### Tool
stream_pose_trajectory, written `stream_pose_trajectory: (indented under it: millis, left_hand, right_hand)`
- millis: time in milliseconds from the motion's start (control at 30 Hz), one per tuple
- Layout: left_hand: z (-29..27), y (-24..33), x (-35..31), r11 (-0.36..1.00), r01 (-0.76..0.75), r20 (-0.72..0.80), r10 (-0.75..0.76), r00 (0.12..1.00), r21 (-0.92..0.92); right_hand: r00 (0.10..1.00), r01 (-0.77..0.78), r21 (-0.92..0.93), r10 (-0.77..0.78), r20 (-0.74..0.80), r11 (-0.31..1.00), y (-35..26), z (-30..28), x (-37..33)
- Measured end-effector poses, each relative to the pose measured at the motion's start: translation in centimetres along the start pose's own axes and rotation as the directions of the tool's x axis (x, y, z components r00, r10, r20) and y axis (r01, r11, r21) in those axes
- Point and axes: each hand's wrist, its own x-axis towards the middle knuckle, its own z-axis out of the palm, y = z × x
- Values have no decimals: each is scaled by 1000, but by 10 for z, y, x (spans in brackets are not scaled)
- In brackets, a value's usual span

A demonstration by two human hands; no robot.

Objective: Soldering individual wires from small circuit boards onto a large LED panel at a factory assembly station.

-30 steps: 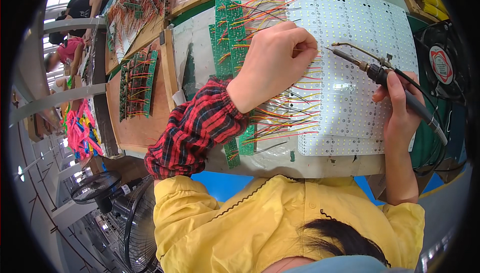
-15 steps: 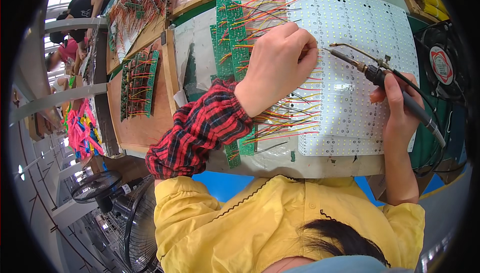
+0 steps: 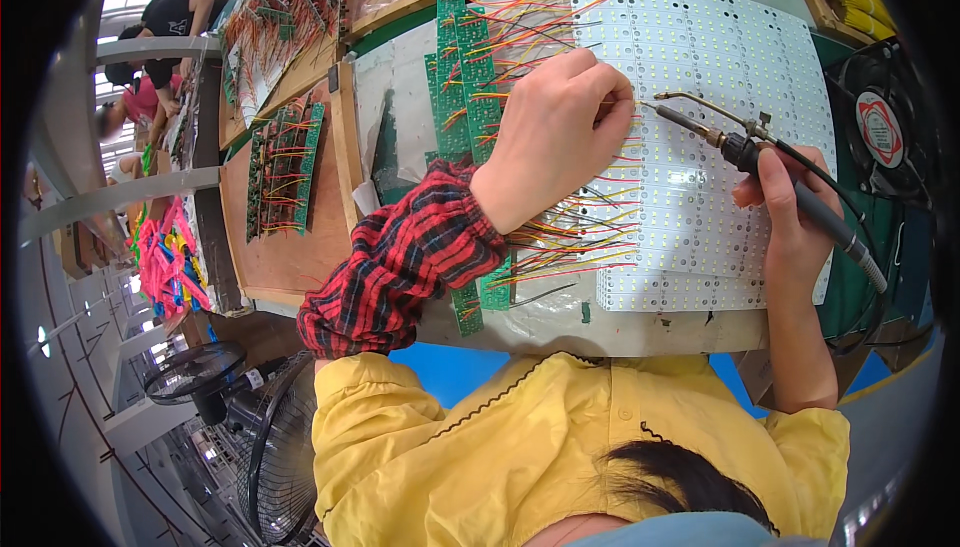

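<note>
Both hands were placed over the LED panel (image 3: 700, 127): the left hand (image 3: 555, 137) was pressed, curled, on wires (image 3: 560, 247); a soldering iron (image 3: 760, 162) was gripped by the right hand (image 3: 790, 222).

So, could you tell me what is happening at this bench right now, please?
A person in a yellow top is soldering at a workbench. The right hand grips a soldering iron, its tip pointing at the left hand's fingertips. The left hand, in a red plaid sleeve, presses down on coloured wires that run from green circuit boards to white LED panels. More wired green boards lie on a wooden board to the left.
</note>
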Motion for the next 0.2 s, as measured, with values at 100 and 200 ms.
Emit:
stream_pose_trajectory:
  millis: [100, 200]
  left_hand:
    - [0, 1, 0, 1000, -1, -10, 1, 1000, -1]
    - [-1, 2, 0, 1000, -1, -6, 1, 1000, 5]
  right_hand:
    - [1000, -5, -2, 5, 17, 1000, 0, 0, 0]
    - [1000, 27, -11, -27, 13, 1000, 0, -1, 0]
